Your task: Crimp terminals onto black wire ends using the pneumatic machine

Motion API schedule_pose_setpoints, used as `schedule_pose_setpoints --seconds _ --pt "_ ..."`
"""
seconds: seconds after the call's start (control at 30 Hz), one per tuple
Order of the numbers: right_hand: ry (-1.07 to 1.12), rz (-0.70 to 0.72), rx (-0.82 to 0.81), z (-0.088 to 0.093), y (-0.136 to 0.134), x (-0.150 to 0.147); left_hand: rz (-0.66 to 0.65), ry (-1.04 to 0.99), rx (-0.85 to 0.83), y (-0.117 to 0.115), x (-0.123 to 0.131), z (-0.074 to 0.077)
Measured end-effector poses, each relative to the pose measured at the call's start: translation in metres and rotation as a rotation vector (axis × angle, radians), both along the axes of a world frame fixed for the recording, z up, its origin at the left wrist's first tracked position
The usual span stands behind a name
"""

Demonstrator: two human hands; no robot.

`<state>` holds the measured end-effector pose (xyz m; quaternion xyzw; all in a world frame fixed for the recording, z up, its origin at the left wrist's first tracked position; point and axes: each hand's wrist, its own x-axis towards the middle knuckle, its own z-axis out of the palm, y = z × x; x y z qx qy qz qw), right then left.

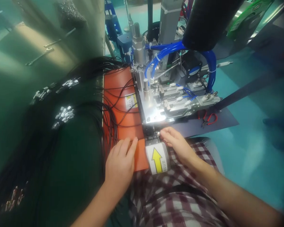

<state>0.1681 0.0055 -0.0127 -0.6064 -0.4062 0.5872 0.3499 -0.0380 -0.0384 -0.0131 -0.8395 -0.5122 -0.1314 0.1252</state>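
My left hand (121,158) rests on the orange cover (130,121), its back toward me and the thumb apart from the fingers. Beside it run thin black cables (110,121), and no cable can be seen in its grasp. The fingertips of my right hand (176,140) are pinched together at the front edge of the machine (156,115). A small shiny piece shows at those fingertips, too small to name. Just below lies the rounded end of a track with a yellow arrow label (156,158).
Bundles of black cables with silvery ends (65,114) lie on the dark green surface at left. Blue air hoses (211,71) arch over the machine. Red-handled pliers (204,119) lie to the right on a grey board. A dark cylinder (210,23) hangs overhead.
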Motion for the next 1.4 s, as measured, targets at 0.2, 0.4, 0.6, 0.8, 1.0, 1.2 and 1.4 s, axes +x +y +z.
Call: schedule_pose_setpoints --seconds 0.2,0.4,0.6,0.8,1.0,1.2,1.4 --pt "-0.115 0.068 0.147 -0.014 0.0 0.01 0.005 -0.014 0.015 0.0 -0.001 -0.001" --pt "-0.22 0.088 0.271 -0.02 0.0 0.003 0.006 -0.007 0.0 0.001 -0.001 -0.001" --pt "-0.364 0.112 0.321 -0.01 -0.003 0.008 0.016 -0.005 0.001 0.001 -0.001 -0.001" --pt "-0.662 0.263 0.691 0.002 -0.021 0.015 0.017 -0.006 0.009 0.0 0.0 -0.001" --pt "-0.907 0.356 0.761 0.009 -0.024 0.012 0.019 -0.018 0.01 -0.002 0.0 -0.002" --pt "-1.108 0.401 0.789 0.02 -0.018 0.009 0.021 -0.01 0.005 0.0 0.0 -0.002" --pt "-0.999 0.392 0.83 0.02 -0.026 0.016 0.024 -0.003 0.014 0.0 -0.001 -0.002"
